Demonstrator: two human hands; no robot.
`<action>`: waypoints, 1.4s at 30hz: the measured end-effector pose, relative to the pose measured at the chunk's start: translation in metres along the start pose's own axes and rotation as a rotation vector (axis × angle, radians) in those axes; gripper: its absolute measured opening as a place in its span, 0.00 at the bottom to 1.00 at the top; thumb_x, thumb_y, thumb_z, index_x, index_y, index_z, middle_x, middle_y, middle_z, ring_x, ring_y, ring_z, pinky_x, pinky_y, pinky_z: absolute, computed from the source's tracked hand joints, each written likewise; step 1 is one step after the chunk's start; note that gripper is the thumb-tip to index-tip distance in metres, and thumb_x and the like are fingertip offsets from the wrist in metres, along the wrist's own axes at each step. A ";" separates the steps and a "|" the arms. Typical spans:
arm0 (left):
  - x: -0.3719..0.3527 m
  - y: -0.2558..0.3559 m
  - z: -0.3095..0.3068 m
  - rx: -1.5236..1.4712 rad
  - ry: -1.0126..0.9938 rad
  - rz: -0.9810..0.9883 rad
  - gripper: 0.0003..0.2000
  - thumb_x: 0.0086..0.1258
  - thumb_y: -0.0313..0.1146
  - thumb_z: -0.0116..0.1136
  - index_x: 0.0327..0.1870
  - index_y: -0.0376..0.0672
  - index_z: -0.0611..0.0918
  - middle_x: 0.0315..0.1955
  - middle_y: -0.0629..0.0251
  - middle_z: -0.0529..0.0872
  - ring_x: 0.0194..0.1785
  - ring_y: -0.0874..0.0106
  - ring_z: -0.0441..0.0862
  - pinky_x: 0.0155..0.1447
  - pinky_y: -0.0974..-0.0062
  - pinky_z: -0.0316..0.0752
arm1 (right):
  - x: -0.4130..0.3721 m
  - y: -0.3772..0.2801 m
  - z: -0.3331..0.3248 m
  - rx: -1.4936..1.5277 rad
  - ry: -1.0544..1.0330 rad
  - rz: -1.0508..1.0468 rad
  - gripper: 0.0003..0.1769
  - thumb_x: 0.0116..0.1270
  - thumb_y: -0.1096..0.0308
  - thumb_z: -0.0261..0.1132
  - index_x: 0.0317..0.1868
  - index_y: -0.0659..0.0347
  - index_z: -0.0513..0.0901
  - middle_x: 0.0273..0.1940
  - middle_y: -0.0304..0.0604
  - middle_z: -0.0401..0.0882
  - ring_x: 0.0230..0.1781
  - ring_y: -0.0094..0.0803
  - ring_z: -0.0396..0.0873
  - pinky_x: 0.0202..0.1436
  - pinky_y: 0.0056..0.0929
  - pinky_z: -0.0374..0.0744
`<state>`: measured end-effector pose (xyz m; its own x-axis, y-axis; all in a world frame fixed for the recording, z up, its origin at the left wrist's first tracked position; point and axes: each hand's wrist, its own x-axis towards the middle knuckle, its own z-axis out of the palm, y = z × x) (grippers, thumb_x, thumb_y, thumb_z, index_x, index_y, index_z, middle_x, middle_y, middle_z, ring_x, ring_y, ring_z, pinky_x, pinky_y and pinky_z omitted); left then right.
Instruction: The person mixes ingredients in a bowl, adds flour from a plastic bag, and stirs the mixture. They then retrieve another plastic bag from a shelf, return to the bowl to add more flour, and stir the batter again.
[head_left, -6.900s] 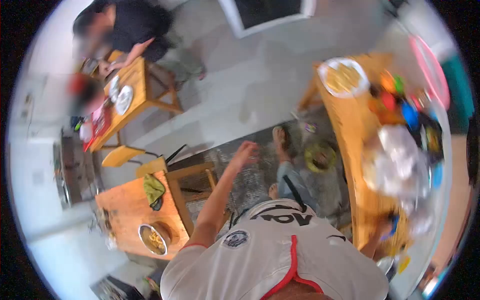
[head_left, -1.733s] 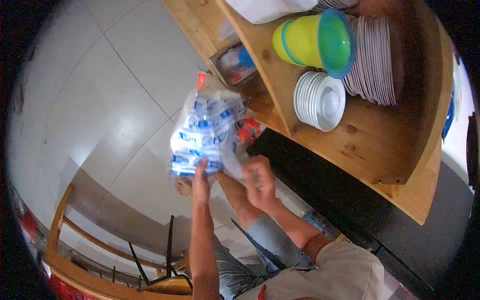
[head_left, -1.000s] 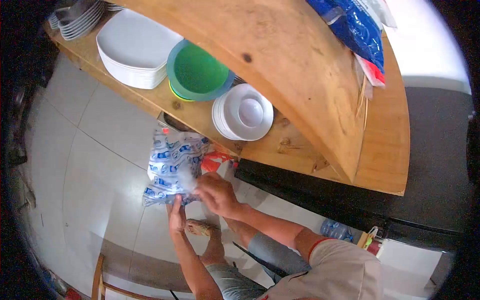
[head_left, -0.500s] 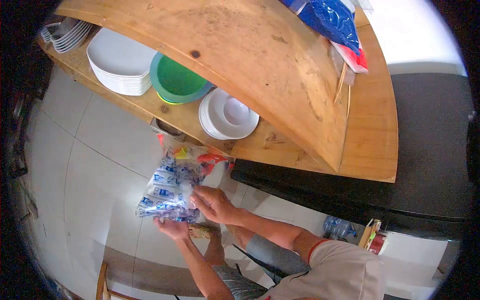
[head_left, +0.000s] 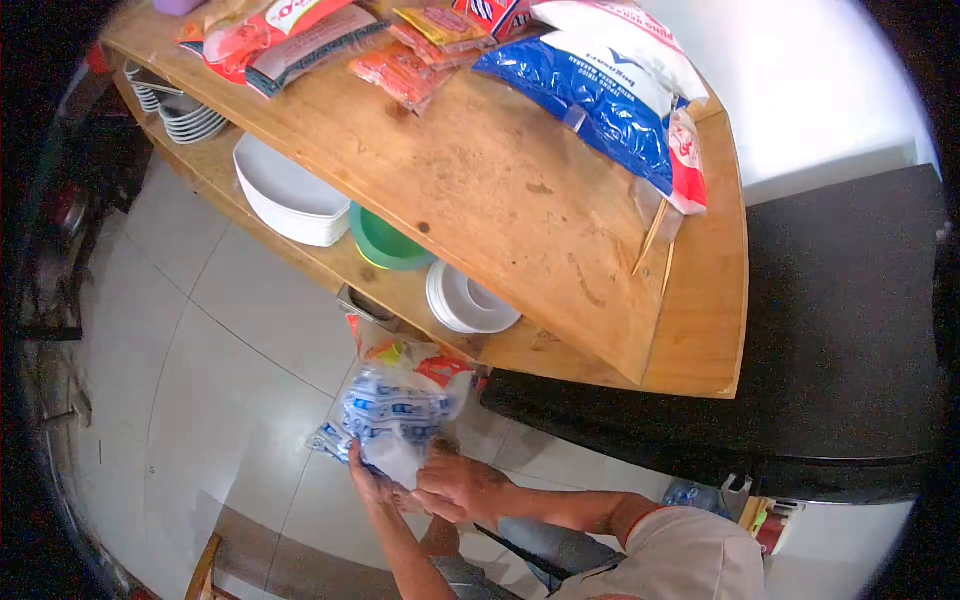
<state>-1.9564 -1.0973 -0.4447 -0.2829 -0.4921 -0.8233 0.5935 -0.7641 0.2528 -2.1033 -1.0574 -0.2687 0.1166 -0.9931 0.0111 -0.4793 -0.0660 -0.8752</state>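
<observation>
A clear plastic bag printed with blue labels [head_left: 400, 408] hangs above the floor in front of the shelf, crumpled and blurred. My left hand [head_left: 372, 482] is wrapped round its lower left side, with the thumb lying up along the plastic. My right hand [head_left: 465, 487] is closed at the lower right edge, beside a whitish part of the bag, its fingertips partly hidden. What the bag contains cannot be made out. Just beyond it is another plastic bag with red and yellow print [head_left: 430, 362], below the shelf edge.
A wooden shelf [head_left: 480, 210] holds a blue and white flour bag [head_left: 610, 85], orange packets [head_left: 400, 75] and wooden sticks [head_left: 650, 237]. Lower down stand white plates [head_left: 290, 200], a green bowl [head_left: 390, 243] and white bowls [head_left: 468, 300]. A black surface [head_left: 840, 330] lies at right.
The view has shifted, showing more of the upper shelf and its packets. The printed bag is more bunched up, and my hands have come closer together at its lower end.
</observation>
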 end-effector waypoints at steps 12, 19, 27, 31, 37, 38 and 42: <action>0.117 0.043 0.044 -0.159 -0.249 0.153 0.22 0.66 0.47 0.49 0.54 0.41 0.71 0.50 0.59 0.76 0.53 0.63 0.74 0.56 0.62 0.71 | -0.071 -0.060 -0.049 0.865 -0.166 0.485 0.14 0.60 0.67 0.62 0.40 0.71 0.78 0.32 0.48 0.80 0.33 0.29 0.78 0.36 0.28 0.74; 0.226 -0.029 0.070 0.639 0.142 0.270 0.28 0.60 0.48 0.60 0.50 0.35 0.66 0.32 0.60 0.80 0.33 0.73 0.76 0.37 0.78 0.73 | -0.106 -0.033 -0.057 0.777 -0.186 0.708 0.10 0.59 0.69 0.64 0.41 0.63 0.79 0.36 0.41 0.80 0.38 0.24 0.76 0.44 0.26 0.74; -0.033 0.005 0.081 0.982 -0.446 -0.157 0.27 0.65 0.56 0.47 0.57 0.45 0.69 0.44 0.67 0.75 0.46 0.74 0.71 0.49 0.69 0.67 | -0.148 -0.085 -0.073 0.684 0.313 0.911 0.11 0.62 0.73 0.59 0.45 0.64 0.73 0.35 0.34 0.75 0.34 0.19 0.72 0.39 0.21 0.74; -0.184 0.008 0.093 0.593 -0.656 -1.125 0.34 0.62 0.58 0.48 0.62 0.40 0.64 0.54 0.64 0.72 0.54 0.70 0.69 0.58 0.72 0.64 | -0.206 -0.117 -0.068 0.438 0.785 0.935 0.17 0.62 0.70 0.59 0.50 0.67 0.70 0.35 0.37 0.75 0.29 0.19 0.72 0.31 0.20 0.73; -0.350 -0.004 0.152 1.716 -1.358 -0.741 0.33 0.61 0.43 0.56 0.64 0.35 0.60 0.56 0.61 0.70 0.58 0.73 0.66 0.61 0.76 0.61 | -0.304 -0.154 -0.055 -0.026 1.067 1.047 0.23 0.62 0.60 0.61 0.49 0.71 0.71 0.27 0.40 0.75 0.21 0.24 0.70 0.25 0.23 0.70; -0.356 -0.013 0.141 1.596 -1.258 -0.833 0.33 0.61 0.43 0.56 0.64 0.35 0.60 0.56 0.61 0.70 0.59 0.72 0.65 0.62 0.76 0.61 | -0.311 -0.170 -0.066 0.267 1.201 1.069 0.24 0.62 0.58 0.61 0.49 0.71 0.72 0.26 0.40 0.75 0.21 0.24 0.70 0.25 0.24 0.70; -0.360 -0.033 0.124 1.377 -0.963 -0.839 0.29 0.63 0.40 0.56 0.61 0.34 0.63 0.54 0.59 0.73 0.55 0.73 0.70 0.56 0.75 0.66 | -0.389 -0.170 -0.060 -0.068 1.208 0.997 0.19 0.64 0.56 0.58 0.38 0.68 0.73 0.26 0.39 0.75 0.21 0.23 0.71 0.26 0.23 0.71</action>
<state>-1.9678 -0.9462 -0.0934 -0.7024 0.4782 -0.5272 -0.7098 -0.4149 0.5693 -2.1193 -0.6660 -0.0949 -0.9824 -0.1215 -0.1416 0.0245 0.6685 -0.7433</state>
